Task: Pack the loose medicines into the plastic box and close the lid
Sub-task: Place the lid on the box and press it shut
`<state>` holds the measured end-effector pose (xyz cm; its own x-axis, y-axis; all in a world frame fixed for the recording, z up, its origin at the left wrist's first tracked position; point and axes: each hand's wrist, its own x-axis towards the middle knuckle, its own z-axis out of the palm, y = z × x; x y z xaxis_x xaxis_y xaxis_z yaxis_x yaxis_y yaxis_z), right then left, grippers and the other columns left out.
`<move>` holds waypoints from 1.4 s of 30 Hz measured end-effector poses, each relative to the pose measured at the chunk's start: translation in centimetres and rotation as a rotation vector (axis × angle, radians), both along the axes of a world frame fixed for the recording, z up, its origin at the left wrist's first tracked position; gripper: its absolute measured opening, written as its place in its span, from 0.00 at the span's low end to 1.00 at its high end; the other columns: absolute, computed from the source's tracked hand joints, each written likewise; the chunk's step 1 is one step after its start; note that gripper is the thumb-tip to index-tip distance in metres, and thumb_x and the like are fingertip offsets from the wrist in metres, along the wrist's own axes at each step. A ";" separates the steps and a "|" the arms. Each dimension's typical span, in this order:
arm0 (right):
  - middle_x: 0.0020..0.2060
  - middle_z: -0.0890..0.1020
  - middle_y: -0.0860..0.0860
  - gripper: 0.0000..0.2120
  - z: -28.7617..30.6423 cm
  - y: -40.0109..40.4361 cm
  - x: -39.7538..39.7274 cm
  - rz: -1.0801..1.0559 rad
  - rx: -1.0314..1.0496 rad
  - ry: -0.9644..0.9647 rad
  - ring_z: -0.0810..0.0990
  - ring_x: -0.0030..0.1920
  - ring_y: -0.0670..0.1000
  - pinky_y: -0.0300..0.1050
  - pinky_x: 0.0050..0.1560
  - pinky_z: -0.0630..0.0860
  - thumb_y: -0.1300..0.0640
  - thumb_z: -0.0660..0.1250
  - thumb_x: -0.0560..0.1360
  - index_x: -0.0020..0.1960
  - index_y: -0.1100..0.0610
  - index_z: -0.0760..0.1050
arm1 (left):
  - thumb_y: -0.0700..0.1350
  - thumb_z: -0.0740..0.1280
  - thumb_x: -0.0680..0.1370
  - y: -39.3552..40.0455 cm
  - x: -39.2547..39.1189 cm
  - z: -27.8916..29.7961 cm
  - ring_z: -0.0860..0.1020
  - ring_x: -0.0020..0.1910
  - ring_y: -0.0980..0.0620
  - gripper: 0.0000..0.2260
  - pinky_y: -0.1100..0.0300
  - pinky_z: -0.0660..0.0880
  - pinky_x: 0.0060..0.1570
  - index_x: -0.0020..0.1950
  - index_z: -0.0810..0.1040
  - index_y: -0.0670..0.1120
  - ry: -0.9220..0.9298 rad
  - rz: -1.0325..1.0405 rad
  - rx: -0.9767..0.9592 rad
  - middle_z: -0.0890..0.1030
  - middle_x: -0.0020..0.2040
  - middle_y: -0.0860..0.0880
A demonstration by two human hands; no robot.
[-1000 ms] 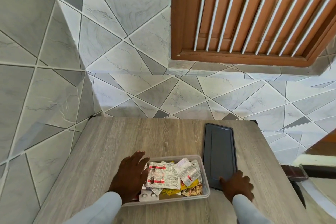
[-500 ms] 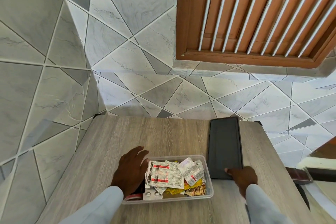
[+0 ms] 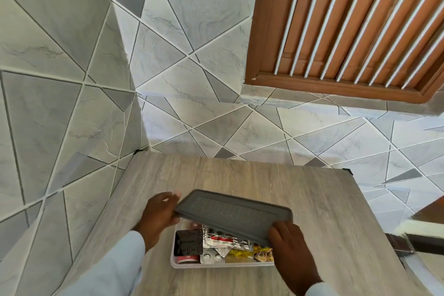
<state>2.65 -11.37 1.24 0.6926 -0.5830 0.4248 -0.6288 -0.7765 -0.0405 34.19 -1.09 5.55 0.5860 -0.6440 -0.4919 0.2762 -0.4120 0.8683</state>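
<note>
A clear plastic box (image 3: 216, 265) sits on the wooden table (image 3: 240, 175) near its front edge, filled with several blister packs and sachets of medicines (image 3: 223, 241). A dark grey lid (image 3: 233, 214) hovers tilted over the box, its far edge raised, covering the back part. My left hand (image 3: 158, 214) grips the lid's left end. My right hand (image 3: 290, 247) holds the lid's front right corner, resting over the box's right end. Both sleeves are pale blue.
Grey tiled walls stand close behind and to the left of the table. A brown louvred wooden shutter (image 3: 348, 26) is at the upper right. A dark object with a white fluffy edge (image 3: 413, 233) lies off the table's right side.
The lid lay flat on the table right of the box; my right hand lifted it and swung it left over the box. My left hand left the box's side and took the lid's left end.
</note>
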 end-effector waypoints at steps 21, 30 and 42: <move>0.65 0.60 0.38 0.31 0.1 -1.4 -3.1 -0.129 0.863 0.037 0.65 0.65 0.41 0.35 0.68 0.63 0.49 0.70 0.73 0.71 0.49 0.60 | 0.36 0.71 0.70 5.5 -1.6 -2.3 0.79 0.38 0.49 0.29 0.60 0.77 0.38 0.65 0.64 0.54 -0.263 -0.429 0.298 0.80 0.39 0.43; 0.42 0.78 0.49 0.04 -1.2 -0.5 -2.2 -0.397 0.712 -0.270 0.77 0.41 0.46 0.47 0.46 0.78 0.60 0.65 0.77 0.44 0.53 0.76 | 0.38 0.69 0.72 5.5 -2.1 -3.3 0.77 0.35 0.52 0.32 0.63 0.74 0.32 0.70 0.59 0.55 -0.325 -0.503 0.337 0.78 0.38 0.44; 0.49 0.78 0.54 0.11 -1.7 -3.4 0.0 -0.644 1.123 -0.468 0.77 0.49 0.55 0.48 0.48 0.72 0.49 0.59 0.80 0.56 0.55 0.73 | 0.48 0.54 0.81 3.6 -4.2 -5.0 0.76 0.56 0.45 0.21 0.54 0.74 0.55 0.74 0.59 0.50 -0.394 -0.279 0.247 0.76 0.63 0.42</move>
<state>2.61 -14.79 -0.49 0.0966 -0.9252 -0.3670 -0.6158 0.2342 -0.7523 29.94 2.50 0.51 0.5800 -0.6944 -0.4259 -0.1997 -0.6281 0.7521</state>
